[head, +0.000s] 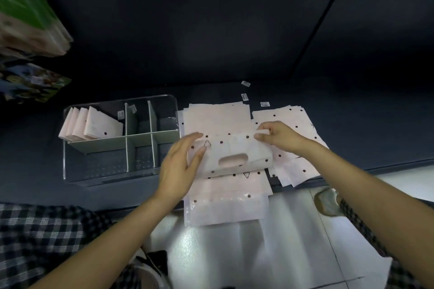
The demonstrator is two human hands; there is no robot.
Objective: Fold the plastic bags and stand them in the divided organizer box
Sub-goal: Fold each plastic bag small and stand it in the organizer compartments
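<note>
On the dark table (234,91), beside the divided organizer box (119,141), our right hand (277,135) pinches the half-folded plastic bag (237,155) atop the stack; our left hand (180,162) lies flat, fingers straight, at its left edge.

Pale pink bags (225,148) with dark dots lie under the hands; left of them, a clear box (94,171) with seemingly grey-green dividers (150,135).

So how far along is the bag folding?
Early on. Done: a few folded bags stand in the organizer box's far-left compartment. In hand: both hands are folding one bag. Left: the flat bag piles and five empty compartments.
</note>
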